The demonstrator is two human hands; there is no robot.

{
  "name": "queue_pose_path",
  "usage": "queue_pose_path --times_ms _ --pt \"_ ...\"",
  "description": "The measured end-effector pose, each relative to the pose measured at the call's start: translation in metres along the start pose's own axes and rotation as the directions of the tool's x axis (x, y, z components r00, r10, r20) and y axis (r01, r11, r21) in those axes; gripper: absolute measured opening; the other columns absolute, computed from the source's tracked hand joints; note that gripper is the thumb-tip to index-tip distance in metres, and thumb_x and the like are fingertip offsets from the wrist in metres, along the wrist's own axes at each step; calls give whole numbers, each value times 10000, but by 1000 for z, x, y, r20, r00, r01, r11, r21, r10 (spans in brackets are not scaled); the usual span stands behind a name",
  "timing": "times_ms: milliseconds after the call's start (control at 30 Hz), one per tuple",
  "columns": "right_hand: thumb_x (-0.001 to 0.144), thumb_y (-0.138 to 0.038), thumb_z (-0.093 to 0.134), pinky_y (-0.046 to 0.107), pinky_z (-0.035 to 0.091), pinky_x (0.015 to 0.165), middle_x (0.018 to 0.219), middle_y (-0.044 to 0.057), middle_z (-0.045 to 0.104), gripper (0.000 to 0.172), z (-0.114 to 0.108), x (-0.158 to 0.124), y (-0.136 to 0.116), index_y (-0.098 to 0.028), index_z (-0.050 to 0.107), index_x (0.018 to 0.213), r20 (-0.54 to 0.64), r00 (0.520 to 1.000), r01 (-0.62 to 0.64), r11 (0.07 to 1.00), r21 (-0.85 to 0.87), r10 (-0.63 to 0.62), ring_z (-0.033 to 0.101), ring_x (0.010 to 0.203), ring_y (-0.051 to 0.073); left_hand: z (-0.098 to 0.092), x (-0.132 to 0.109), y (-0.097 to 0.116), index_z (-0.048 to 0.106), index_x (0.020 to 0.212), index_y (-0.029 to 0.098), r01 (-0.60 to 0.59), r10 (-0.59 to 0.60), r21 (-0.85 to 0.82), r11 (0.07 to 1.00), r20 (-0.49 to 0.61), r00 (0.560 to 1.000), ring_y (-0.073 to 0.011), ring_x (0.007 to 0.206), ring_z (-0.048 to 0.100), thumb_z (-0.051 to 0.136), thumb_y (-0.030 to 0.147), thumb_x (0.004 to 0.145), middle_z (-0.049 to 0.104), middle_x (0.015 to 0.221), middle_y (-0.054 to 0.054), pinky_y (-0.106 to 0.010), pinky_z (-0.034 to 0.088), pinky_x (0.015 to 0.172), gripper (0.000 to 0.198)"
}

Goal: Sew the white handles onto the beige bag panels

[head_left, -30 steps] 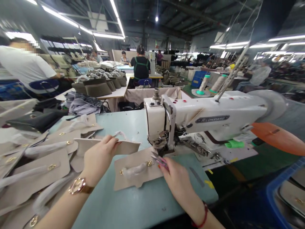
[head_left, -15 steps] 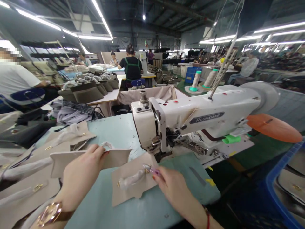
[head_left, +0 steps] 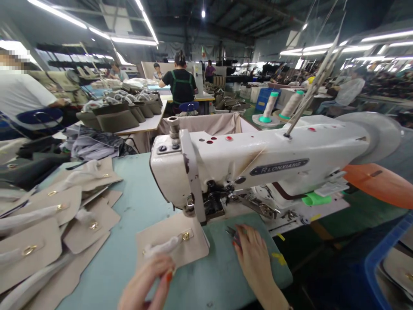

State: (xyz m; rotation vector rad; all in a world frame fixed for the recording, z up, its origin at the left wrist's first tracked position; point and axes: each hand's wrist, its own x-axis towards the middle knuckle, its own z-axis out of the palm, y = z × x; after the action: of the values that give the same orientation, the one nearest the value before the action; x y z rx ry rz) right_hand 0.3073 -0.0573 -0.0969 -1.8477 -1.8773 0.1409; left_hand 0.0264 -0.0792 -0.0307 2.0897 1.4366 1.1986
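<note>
A beige leather flap (head_left: 171, 245) with a gold clasp and a wrapped white handle lies on the pale green table under the head of the white sewing machine (head_left: 251, 163). My left hand (head_left: 146, 282) is at the flap's near edge, fingers drawn together close to the wrapped handle; whether it grips anything I cannot make out. My right hand (head_left: 253, 256) rests on the table right of the flap, fingers closed around small thread snips (head_left: 232, 233) whose tips point toward the needle.
A pile of similar beige flaps (head_left: 48, 224) covers the table's left side. Two thread cones (head_left: 280, 107) stand behind the machine. An orange panel (head_left: 380, 183) and a blue bin (head_left: 387, 258) are at the right. Other workers sit at tables farther back.
My left hand let go of the flap it held up and came down to the near edge of the flap under the machine. My right hand slid right with the snips.
</note>
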Motion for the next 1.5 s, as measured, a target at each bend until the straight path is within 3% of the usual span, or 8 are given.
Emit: queue_pose_path --times_ms 67,133,267,400,500,667,1267,1500 --pt "948 -230 412 368 469 906 1112 132 645 294 -4 11 -21 -159 656 1097 16 999 48 975 216 -52 600 1038 247 26 -47 -17 552 1237 308 59 -65 104 993 51 997 -296 1167 583 479 245 905 623 1252 -113 -409 497 964 346" --pt "992 -261 347 280 478 826 981 104 673 329 -9 22 -43 -154 658 1008 100 992 24 881 473 -80 625 915 187 46 -57 -33 295 1467 296 91 -106 224 970 59 993 -339 1384 345 436 229 926 383 1506 -131 -527 357 1095 564" --pt "1007 -370 350 210 400 623 761 48 641 388 -13 37 -83 -149 623 841 238 959 -57 718 693 -154 572 699 135 46 5 -48 86 1524 250 -82 44 350 933 115 992 -395 1450 85 502 301 917 61 1607 -155 -639 244 1107 737" --pt "967 -402 447 200 292 541 651 10 562 370 -6 39 -102 -144 562 729 265 956 -100 708 699 -126 470 606 101 10 67 -37 479 1373 251 -313 175 447 838 322 930 -348 1324 392 571 451 868 490 1406 -121 -582 321 1095 551" --pt "945 -427 466 189 273 516 613 -1 506 395 0 36 -105 -139 535 684 296 952 -179 650 739 -74 433 580 91 -11 82 -22 555 1309 257 -438 207 458 773 470 858 -303 1179 519 543 488 878 609 1289 -94 -473 478 951 489" --pt "915 -522 440 167 280 426 569 -6 435 466 2 33 -107 -146 504 648 402 916 -337 525 781 -9 425 499 89 -15 85 -15 597 1263 254 -475 219 472 743 500 838 -288 1113 562 521 506 886 652 1247 -82 -425 479 878 460" --pt "887 -468 454 160 266 416 522 -5 425 448 -2 48 -112 -135 503 590 411 910 -369 538 758 46 405 468 75 -11 100 -19 632 1142 284 -396 190 386 833 472 861 -268 1097 578 514 473 897 658 1225 -33 -402 441 873 331" --pt "890 -513 465 152 360 399 556 8 491 461 1 52 -114 -111 606 712 405 912 -379 517 768 67 489 462 95 -13 106 -19 664 978 277 -334 138 375 865 462 876 -247 874 606 520 488 883 678 942 -24 -396 472 796 273"
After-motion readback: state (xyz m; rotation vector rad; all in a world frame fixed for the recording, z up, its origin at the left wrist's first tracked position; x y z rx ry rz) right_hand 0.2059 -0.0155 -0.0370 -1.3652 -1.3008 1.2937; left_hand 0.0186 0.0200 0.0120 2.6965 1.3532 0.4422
